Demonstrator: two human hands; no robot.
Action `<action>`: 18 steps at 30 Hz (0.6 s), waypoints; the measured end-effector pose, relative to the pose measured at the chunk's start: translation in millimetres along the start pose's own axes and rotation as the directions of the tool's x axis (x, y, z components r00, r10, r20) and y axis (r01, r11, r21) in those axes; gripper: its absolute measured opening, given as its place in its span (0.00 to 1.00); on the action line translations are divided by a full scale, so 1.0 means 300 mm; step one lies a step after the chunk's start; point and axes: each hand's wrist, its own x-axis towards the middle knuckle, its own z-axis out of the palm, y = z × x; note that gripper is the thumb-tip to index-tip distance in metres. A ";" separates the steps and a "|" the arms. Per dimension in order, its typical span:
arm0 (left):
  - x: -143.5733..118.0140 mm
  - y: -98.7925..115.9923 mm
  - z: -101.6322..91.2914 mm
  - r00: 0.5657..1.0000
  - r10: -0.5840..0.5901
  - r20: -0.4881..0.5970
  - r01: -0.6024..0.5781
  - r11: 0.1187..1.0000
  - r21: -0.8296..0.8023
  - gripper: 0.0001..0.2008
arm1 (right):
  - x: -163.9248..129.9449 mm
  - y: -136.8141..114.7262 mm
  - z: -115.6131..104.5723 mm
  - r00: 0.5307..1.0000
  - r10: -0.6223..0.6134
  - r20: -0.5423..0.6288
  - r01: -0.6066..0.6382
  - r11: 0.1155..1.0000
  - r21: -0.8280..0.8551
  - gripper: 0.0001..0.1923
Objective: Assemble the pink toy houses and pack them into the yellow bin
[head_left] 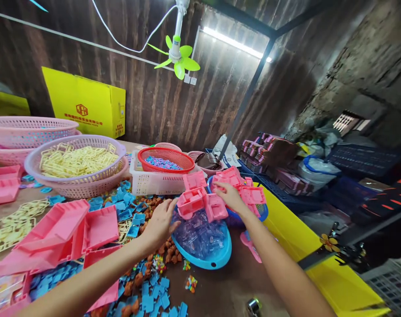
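Note:
My left hand (161, 220) is at the left rim of a blue oval basin (201, 263), fingers stretched and thumb apart, beside a pink plastic toy part (191, 202). My right hand (229, 196) reaches over a heap of pink toy parts (253, 196) in a dark blue basket (235, 220); its fingers are spread, and I cannot tell whether they touch the parts. Clear plastic pieces (200, 235) fill the basin. Another pink box-shaped part (215, 208) lies on them, between my hands.
Larger pink trays (101, 226), blue pieces (154, 295) and brown figures (172, 252) cover the left side. Behind stand a lavender basket (75, 179) of cream frames and a red basket (165, 171). A yellow panel (299, 237) borders the right; a green-bladed fan (176, 55) hangs above.

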 end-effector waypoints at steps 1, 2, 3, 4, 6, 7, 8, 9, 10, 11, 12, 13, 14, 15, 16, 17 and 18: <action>-0.021 0.007 -0.007 1.000 0.024 0.004 -0.024 0.999 0.025 0.31 | 0.005 0.017 -0.017 0.999 0.028 -0.029 -0.028 1.000 -0.001 0.16; -0.045 0.017 -0.015 0.999 0.051 0.010 -0.051 0.998 0.044 0.31 | 0.010 0.032 -0.034 0.996 0.059 -0.061 -0.059 0.998 -0.003 0.16; -0.074 0.029 -0.024 0.997 0.077 0.014 -0.077 0.995 0.057 0.30 | 0.014 0.046 -0.052 0.991 0.091 -0.094 -0.092 0.996 -0.006 0.16; -0.108 0.042 -0.033 0.995 0.102 0.024 -0.103 0.993 0.061 0.30 | 0.014 0.055 -0.069 0.985 0.120 -0.127 -0.122 0.992 -0.007 0.15; -0.196 0.074 -0.053 0.986 0.149 0.081 -0.152 0.988 0.037 0.29 | -0.004 0.054 -0.093 0.971 0.161 -0.174 -0.164 0.987 0.001 0.16; -0.248 0.091 -0.062 0.975 0.173 0.137 -0.176 0.984 0.007 0.29 | -0.026 0.042 -0.098 0.969 0.169 -0.180 -0.170 0.985 0.012 0.16; -0.305 0.109 -0.070 0.960 0.187 0.207 -0.185 0.982 -0.027 0.29 | -0.059 0.021 -0.099 0.970 0.169 -0.176 -0.166 0.986 0.027 0.17; -0.363 0.127 -0.077 0.939 0.182 0.290 -0.173 0.983 -0.057 0.29 | -0.103 -0.009 -0.095 0.976 0.157 -0.150 -0.151 0.987 0.051 0.17; -0.420 0.145 -0.083 0.911 0.154 0.382 -0.136 0.988 -0.072 0.29 | -0.157 -0.047 -0.087 0.986 0.135 -0.096 -0.128 0.988 0.082 0.18; -0.474 0.162 -0.087 0.876 0.104 0.471 -0.080 0.994 -0.070 0.29 | -0.221 -0.090 -0.078 0.994 0.107 -0.023 -0.103 0.988 0.113 0.18; -0.522 0.178 -0.091 0.831 0.039 0.554 -0.012 0.999 -0.052 0.30 | -0.292 -0.135 -0.069 0.992 0.059 0.107 -0.076 0.985 0.156 0.18; -0.563 0.193 -0.094 0.778 -0.034 0.628 0.060 0.998 -0.021 0.30 | -0.368 -0.181 -0.061 0.965 0.019 0.261 -0.066 0.983 0.173 0.17; -0.596 0.205 -0.097 0.718 -0.102 0.689 0.127 0.992 0.014 0.31 | -0.445 -0.224 -0.053 0.909 -0.008 0.417 -0.060 0.987 0.150 0.15; -0.621 0.215 -0.099 0.657 -0.157 0.737 0.183 0.982 0.045 0.31 | -0.522 -0.262 -0.046 0.818 -0.025 0.574 -0.046 0.993 0.110 0.14; -0.638 0.223 -0.101 0.605 -0.205 0.769 0.234 0.969 0.075 0.31 | -0.595 -0.293 -0.039 0.711 -0.018 0.703 -0.032 0.998 0.058 0.13; -0.649 0.227 -0.103 0.568 -0.248 0.785 0.277 0.955 0.101 0.29 | -0.663 -0.318 -0.030 0.609 0.001 0.793 -0.010 1.000 0.007 0.14; -0.655 0.229 -0.104 0.551 -0.279 0.786 0.308 0.944 0.118 0.25 | -0.724 -0.336 -0.020 0.522 0.028 0.853 0.009 0.999 -0.038 0.16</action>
